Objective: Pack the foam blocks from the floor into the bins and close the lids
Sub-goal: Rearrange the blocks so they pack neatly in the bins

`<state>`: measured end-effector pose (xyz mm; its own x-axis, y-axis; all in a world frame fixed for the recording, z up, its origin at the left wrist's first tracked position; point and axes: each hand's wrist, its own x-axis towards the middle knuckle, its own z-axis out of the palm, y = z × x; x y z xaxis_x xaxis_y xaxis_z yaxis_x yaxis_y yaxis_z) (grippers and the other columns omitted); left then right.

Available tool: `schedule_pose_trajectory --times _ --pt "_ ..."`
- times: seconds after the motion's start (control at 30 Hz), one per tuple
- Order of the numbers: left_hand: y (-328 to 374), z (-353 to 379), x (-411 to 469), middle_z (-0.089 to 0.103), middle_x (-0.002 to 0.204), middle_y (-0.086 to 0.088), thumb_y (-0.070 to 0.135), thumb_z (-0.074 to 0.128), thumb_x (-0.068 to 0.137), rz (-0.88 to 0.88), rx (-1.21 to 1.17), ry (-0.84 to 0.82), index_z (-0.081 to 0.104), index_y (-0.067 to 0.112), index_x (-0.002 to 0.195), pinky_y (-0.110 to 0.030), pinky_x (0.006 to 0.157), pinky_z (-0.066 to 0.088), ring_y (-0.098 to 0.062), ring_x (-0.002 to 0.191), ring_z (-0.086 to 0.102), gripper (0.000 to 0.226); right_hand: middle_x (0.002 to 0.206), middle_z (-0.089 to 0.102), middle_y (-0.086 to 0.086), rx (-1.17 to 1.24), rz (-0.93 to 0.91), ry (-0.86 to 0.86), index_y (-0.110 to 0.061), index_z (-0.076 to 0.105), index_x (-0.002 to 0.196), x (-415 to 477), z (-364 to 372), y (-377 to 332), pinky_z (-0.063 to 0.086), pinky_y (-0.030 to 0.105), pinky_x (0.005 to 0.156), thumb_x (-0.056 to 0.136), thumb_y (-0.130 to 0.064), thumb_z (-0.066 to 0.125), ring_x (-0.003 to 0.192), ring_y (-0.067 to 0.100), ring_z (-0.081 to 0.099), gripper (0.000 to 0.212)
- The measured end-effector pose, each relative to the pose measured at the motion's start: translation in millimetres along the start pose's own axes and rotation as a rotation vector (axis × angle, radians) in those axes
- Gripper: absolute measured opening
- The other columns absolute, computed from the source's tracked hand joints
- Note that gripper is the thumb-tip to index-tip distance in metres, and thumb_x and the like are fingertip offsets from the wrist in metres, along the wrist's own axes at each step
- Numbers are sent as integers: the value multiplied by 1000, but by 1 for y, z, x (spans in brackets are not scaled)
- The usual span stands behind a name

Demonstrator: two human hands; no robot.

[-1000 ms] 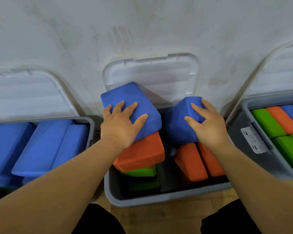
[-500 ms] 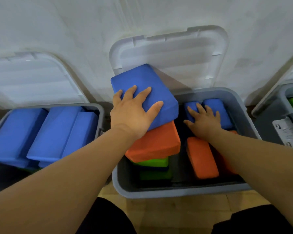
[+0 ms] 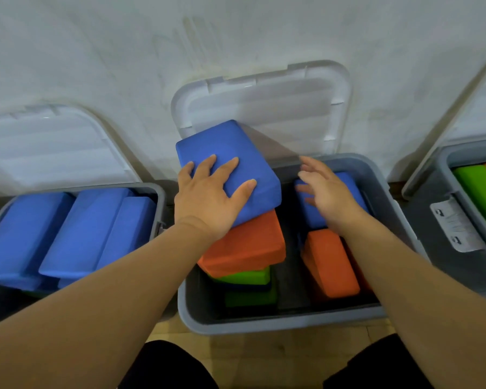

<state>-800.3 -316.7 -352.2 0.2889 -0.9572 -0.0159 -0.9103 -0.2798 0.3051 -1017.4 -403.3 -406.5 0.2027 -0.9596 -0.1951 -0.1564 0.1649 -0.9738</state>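
Observation:
The middle grey bin [image 3: 264,322] stands in front of me, its white lid [image 3: 264,108] leaning back against the wall. My left hand [image 3: 211,200] presses flat on a tilted blue foam block [image 3: 236,147] that tops a stack of an orange block [image 3: 250,245] and green blocks [image 3: 244,276]. A second blue block [image 3: 351,186] lies at the bin's back right, with my right hand [image 3: 326,192] hovering just above it, fingers spread and holding nothing. More orange blocks [image 3: 331,265] stand on edge below that hand.
The left bin [image 3: 159,192] holds several blue blocks [image 3: 79,234], lid open against the wall. At the right, a third bin [image 3: 421,220] with a white label holds green and orange blocks [image 3: 480,189]. Wooden floor [image 3: 264,349] and my dark-clad knees lie below.
My right hand set its blue block down into the back right of the middle bin and has now lifted off it. My left hand stays on the tilted blue block.

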Motion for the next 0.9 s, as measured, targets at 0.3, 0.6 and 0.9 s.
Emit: schedule_pose_trajectory --times 0.3,0.6,0.9 --pt "10 3 -18 21 166 10 88 8 73 -8 41 8 30 51 154 -44 123 19 -28 153 4 91 122 72 -12 110 -37 -356 -43 66 120 -12 30 -28 51 39 105 95 -26 64 114 9 68 30" --pt "4 7 -31 29 164 4 66 14 84 25 -16 91 41 40 152 -41 124 14 -31 152 12 78 120 74 2 96 14 -462 -44 59 130 -16 22 -30 53 43 104 99 -16 61 113 16 69 41" --pt "-3 14 -26 38 158 7 69 23 80 83 -129 175 50 36 147 -33 122 10 -28 152 14 79 120 71 -21 38 12 -542 -47 53 135 -19 19 -38 59 30 88 105 -23 50 108 2 69 38"
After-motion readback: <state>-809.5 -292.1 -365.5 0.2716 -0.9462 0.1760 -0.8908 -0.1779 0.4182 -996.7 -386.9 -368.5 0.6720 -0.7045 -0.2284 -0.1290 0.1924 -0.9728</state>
